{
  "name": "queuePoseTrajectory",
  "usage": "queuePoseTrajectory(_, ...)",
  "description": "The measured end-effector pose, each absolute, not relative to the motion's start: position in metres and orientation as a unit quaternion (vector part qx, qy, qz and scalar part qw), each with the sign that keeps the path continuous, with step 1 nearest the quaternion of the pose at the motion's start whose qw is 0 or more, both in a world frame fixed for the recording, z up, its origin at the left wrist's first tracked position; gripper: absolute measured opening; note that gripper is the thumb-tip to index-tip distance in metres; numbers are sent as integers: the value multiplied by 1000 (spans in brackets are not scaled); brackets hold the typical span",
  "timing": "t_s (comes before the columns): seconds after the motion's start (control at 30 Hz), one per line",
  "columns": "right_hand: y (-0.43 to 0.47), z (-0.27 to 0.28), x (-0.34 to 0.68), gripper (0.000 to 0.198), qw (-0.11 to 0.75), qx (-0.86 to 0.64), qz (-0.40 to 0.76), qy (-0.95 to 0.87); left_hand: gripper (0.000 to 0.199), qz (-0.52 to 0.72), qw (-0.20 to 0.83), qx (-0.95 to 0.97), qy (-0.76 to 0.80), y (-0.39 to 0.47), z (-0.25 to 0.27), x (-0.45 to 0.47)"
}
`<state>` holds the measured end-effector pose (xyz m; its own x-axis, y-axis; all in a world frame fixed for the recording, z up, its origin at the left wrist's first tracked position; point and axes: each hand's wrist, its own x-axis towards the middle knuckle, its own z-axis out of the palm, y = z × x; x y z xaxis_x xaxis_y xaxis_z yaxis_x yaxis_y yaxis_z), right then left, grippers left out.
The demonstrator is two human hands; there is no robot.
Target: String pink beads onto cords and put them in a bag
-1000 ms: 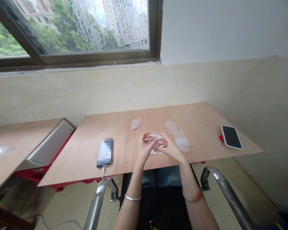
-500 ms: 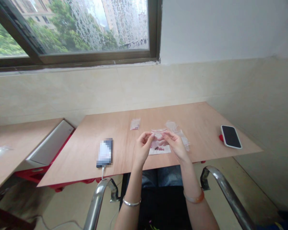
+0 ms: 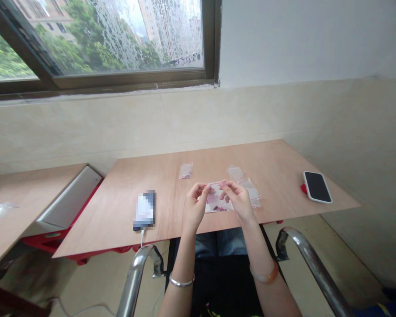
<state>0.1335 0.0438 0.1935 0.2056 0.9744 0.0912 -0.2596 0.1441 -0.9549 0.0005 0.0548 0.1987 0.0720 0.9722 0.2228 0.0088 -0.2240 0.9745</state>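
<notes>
A small clear plastic zip bag (image 3: 214, 190) is stretched between my two hands, its top edge uppermost. My left hand (image 3: 196, 202) pinches the left end of that edge between thumb and fingers. At the right end, my right hand (image 3: 240, 200) has thumb and forefinger closed on the same edge. Small dark pink pieces (image 3: 221, 208) show at the lower part against something white; I cannot tell whether they lie inside the bag or behind it. Just right of my right hand lie more clear plastic bags (image 3: 251, 189), partly overlapping.
Another small bag with pinkish contents (image 3: 186, 171) lies farther back on the wooden table (image 3: 145, 174). A phone on a white cable (image 3: 144, 210) is at the left, and a white-edged phone (image 3: 317, 187) rests at the right on something red. Metal armrests (image 3: 135, 273) flank me.
My right hand has shifted slightly left along the bag's top edge, closer to my left hand. The left hand stays nearly in place.
</notes>
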Motion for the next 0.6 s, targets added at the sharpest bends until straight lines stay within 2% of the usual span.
queuePoseTrajectory(0.2, 41, 197, 128, 22, 657, -445, 451, -409, 25, 555, 403, 568, 454, 49, 203, 6)
queuePoseTrajectory(0.43, 32, 212, 128, 23, 631, -441, 470, -431, 22, 542, 422, 589, 426, 45, 213, 4)
queuePoseTrajectory(0.6, 22, 224, 126, 21, 643, -424, 461, -440, 21, 541, 420, 601, 411, 36, 225, 8)
